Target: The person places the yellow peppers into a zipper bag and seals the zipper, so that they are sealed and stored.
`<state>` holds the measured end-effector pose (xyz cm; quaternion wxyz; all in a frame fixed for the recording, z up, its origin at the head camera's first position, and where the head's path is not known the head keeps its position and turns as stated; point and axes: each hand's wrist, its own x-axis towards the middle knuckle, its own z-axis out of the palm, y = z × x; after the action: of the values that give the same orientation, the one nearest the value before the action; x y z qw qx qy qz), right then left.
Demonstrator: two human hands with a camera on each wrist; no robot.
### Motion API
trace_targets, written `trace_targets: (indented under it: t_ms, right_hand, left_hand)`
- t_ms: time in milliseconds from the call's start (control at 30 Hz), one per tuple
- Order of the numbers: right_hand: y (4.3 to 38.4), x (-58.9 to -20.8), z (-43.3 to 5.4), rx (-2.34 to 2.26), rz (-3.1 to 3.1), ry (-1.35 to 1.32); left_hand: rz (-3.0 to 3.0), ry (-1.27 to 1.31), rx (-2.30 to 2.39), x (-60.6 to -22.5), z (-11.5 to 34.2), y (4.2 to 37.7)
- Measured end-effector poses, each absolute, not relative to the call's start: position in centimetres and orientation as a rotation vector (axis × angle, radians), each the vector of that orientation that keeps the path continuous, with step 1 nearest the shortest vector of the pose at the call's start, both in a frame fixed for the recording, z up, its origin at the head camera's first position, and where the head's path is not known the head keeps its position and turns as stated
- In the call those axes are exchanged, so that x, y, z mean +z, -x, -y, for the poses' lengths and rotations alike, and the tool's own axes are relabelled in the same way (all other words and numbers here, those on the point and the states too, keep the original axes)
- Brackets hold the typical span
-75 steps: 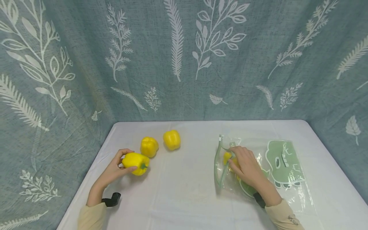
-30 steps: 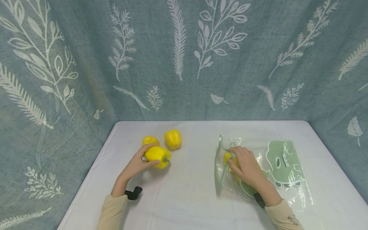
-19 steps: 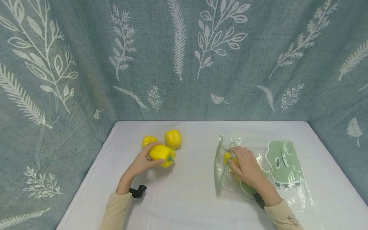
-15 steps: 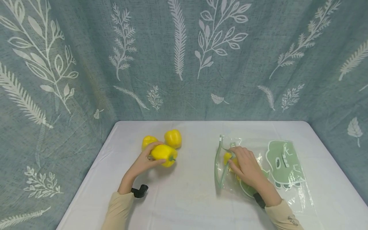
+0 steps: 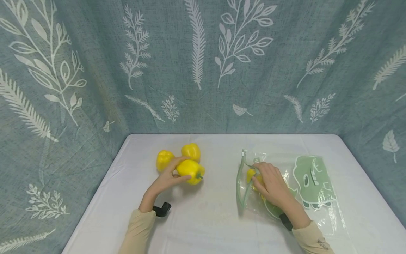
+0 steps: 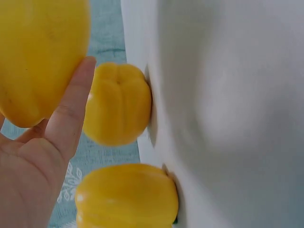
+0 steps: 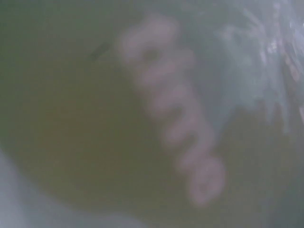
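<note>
My left hand holds a yellow bell pepper between thumb and fingers, its green stem toward the right. In the left wrist view this pepper hangs clear of the white tabletop. Over on the right lies a clear zip bag with a green zip edge and a green cartoon print, its mouth spread toward the left. My right hand grips the upper layer of that mouth. Something yellow shows inside, partly hidden by the hand. The right wrist view shows only blurred green film with pale lettering.
Two more yellow bell peppers stand behind the left hand: one pepper at the left, another pepper farther back. A white cloth covers the table. A blue-green leaf-patterned curtain encloses the back and sides.
My left hand has carried the bell pepper rightward, from the table's left side to in front of the back pepper. The right hand and the bag have stayed in place.
</note>
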<state>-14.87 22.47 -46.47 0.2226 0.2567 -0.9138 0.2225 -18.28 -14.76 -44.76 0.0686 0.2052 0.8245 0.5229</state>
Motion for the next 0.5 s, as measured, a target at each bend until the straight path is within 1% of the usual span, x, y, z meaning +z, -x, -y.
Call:
trace_targets:
  t_ms: [300,500]
  right_hand:
    - [14.8,-46.5,-22.4,0.605,2.529,-0.711]
    - [14.8,-46.5,-22.4,0.612,2.528,-0.713]
  left_hand:
    - [-2.44,-0.727,1.537,-45.4,13.1,18.5]
    - [-2.407,-0.732,1.521,-45.5,11.8,18.5]
